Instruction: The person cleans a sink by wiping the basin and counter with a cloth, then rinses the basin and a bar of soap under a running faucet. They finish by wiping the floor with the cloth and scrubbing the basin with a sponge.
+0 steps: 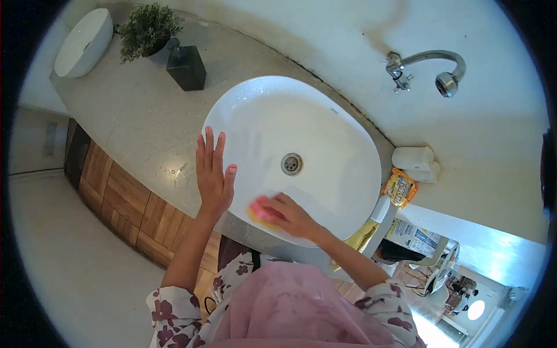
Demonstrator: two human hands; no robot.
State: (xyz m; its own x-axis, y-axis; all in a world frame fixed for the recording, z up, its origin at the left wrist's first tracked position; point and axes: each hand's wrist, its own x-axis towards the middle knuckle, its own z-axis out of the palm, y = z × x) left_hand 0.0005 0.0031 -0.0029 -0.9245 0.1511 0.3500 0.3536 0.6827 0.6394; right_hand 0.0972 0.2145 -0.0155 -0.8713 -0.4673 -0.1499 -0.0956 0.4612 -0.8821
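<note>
A white oval washbasin sits on the grey countertop, with a round metal drain in its floor. My right hand grips a pink and yellow sponge against the near-left inner side of the basin, close to the rim. My left hand lies on the basin's left rim, fingers stretched out and holding nothing. Part of the sponge is hidden under my right fingers.
A chrome tap juts from the wall beyond the basin. Right of it stand white rolls, an orange packet, a white bottle and a yellow cloth. At the far left are a dark soap dispenser, a potted plant and another white basin.
</note>
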